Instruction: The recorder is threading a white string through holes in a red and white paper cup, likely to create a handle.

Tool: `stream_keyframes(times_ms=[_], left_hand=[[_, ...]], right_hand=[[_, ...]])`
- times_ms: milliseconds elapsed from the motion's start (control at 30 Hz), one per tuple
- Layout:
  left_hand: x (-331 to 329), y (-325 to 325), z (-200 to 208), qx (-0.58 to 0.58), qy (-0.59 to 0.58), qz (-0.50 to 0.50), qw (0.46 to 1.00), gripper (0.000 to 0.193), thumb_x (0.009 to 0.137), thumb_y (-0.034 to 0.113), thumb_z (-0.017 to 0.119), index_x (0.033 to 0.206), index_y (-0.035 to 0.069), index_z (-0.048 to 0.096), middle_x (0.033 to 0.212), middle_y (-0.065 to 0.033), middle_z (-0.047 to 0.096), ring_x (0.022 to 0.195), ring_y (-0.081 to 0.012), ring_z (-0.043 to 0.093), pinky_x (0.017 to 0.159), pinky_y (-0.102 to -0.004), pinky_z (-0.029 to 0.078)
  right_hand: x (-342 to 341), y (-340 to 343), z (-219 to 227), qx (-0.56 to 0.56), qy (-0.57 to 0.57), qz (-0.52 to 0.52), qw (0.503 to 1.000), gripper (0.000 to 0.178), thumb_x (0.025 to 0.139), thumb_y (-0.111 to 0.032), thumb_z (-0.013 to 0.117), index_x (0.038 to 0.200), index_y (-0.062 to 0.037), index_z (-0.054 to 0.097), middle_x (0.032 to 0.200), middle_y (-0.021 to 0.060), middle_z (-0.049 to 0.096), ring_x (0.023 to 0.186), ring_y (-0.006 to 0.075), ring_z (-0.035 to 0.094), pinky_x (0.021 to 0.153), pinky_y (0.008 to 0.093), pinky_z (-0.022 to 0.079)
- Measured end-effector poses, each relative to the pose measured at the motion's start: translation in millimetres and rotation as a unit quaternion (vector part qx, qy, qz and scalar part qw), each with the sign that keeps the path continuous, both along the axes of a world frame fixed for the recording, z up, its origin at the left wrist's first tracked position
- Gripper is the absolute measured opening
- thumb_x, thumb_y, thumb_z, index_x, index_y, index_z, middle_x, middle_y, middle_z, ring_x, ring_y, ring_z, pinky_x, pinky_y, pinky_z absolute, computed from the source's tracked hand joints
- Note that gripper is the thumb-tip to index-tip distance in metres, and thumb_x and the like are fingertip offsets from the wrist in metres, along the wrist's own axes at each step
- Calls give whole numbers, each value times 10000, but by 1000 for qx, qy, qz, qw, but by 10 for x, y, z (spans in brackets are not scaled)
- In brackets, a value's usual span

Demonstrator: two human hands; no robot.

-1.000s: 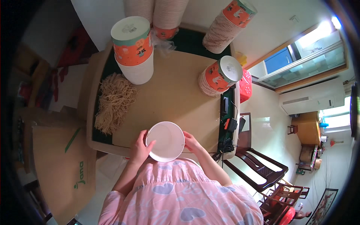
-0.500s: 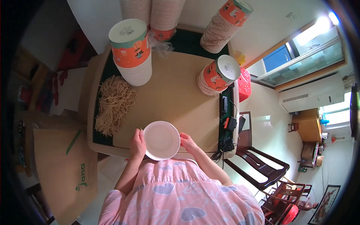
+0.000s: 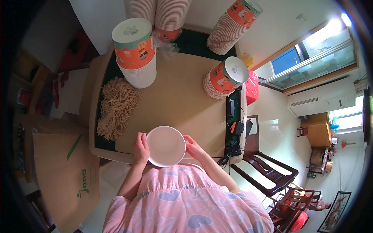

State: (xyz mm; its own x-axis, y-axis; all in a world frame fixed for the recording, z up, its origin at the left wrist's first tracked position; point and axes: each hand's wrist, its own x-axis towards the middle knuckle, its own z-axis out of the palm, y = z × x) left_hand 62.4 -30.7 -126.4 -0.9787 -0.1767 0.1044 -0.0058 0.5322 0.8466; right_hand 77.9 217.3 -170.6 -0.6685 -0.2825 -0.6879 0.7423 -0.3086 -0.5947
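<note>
A white paper tub, its mouth turned up toward me, is held at the near edge of the table, close to my body. My left hand grips its left side, with a small bit of something thin and pale showing at the fingertips. On the other side, the fingers of my right hand are bent against the tub's wall. Its outer wall is out of sight; the inside looks white and bare. A heap of tan paper cords lies beyond my left hand.
An upside-down stack of orange-and-green paper tubs stands at the far left, a shorter stack at the right, and taller ones behind. Chargers and cables line the right edge. A cardboard box and a dark wooden chair flank the table.
The tub has shifted very slightly left, with both hands still on it. The whole view has moved a little; the stacks and cords stay in place.
</note>
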Motion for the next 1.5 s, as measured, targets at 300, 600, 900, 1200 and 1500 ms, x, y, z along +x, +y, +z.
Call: stream_keyframes(times_ms=[300,600,900,1200,1500], left_hand=[[-528,241,762,52,120,-14,991,131,948,118,428,940,24,519,819,-150,623,751,-292,633,646,-334,485],[-1668,1248,1254,369,119,-113,915,194,946,127,458,983,-6,595,898,-85,644,861,-112,586,742,-249,463],[-2701,2309,1266,581,-100,-180,787,222,922,145,477,883,-13,629,852,-79,647,778,-131,610,724,-253,485],[-3247,2848,957,601,-177,-206,752,231,919,141,474,929,-24,636,898,-97,653,793,-144,617,745,-271,494],[-3350,2587,225,400,-205,-166,878,375,926,205,484,1274,67,493,1276,-70,514,1184,-165,466,1008,-299,340]], right_hand=[[-462,337,959,-15,202,-62,977,664,761,22,617,1335,-135,322,995,44,502,866,126,534,756,273,463],[-1076,1203,2351,408,523,-81,744,735,663,112,631,1304,-100,341,969,8,484,791,94,501,648,212,432],[-1429,1529,3016,600,573,-42,556,640,658,110,625,1247,-87,476,1108,45,425,824,115,466,730,258,443],[-1748,1733,2671,692,564,-8,450,553,670,71,632,1193,-81,537,1106,123,444,939,234,495,736,316,459],[-2024,1777,2010,720,511,73,463,226,729,-82,685,942,-102,612,847,57,545,828,240,530,753,356,402]])
